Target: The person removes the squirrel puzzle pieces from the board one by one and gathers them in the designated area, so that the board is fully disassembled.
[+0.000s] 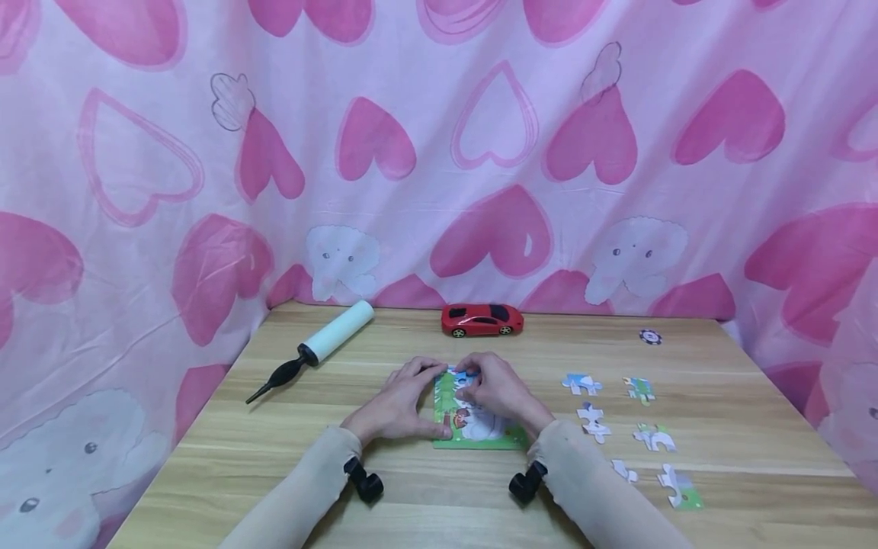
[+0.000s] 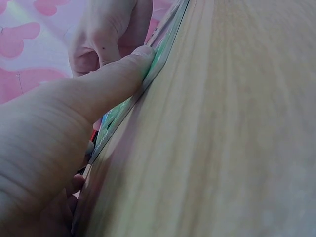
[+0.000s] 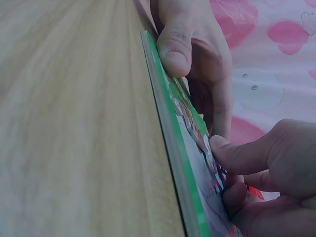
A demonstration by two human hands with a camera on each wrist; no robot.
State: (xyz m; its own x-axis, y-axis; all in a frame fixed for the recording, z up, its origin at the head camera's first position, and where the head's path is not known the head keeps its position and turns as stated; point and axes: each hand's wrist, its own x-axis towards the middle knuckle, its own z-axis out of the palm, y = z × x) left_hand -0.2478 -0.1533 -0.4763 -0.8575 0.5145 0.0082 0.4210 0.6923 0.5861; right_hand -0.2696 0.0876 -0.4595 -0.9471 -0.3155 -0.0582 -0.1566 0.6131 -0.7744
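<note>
A jigsaw puzzle board (image 1: 440,412) with a green border and a cartoon picture lies flat in the middle of the table. My left hand (image 1: 405,404) spans its left side, the thumb pressing on the lower left corner and the fingertips at the top left edge. Over the upper part of the picture, my right hand (image 1: 499,387) has its thumb and curled fingers closed together at a puzzle piece (image 3: 209,157), low against the board. In the right wrist view the fingers partly hide that piece.
Several loose puzzle pieces (image 1: 593,422) lie spread out to the right on the wooden table (image 1: 439,503). Behind the board stands a red toy car (image 1: 482,320). A white and black hand pump (image 1: 336,333) lies at back left, and a round chip (image 1: 650,337) at back right.
</note>
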